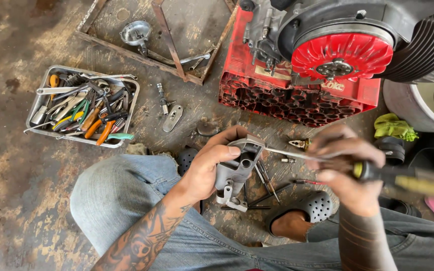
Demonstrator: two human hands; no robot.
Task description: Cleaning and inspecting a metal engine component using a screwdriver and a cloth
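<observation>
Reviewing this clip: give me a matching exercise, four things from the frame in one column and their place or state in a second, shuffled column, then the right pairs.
Things:
1. grey metal part
2. screwdriver
3. tool tray
4. red finned fan

Places or states:
A. on the floor at left, full of pliers and wrenches
B. held in the left hand
C. on the engine resting on the red crate
D. gripped in the right hand, its shaft reaching to the grey part

Pairs: 1-B, 2-D, 3-A, 4-C
</observation>
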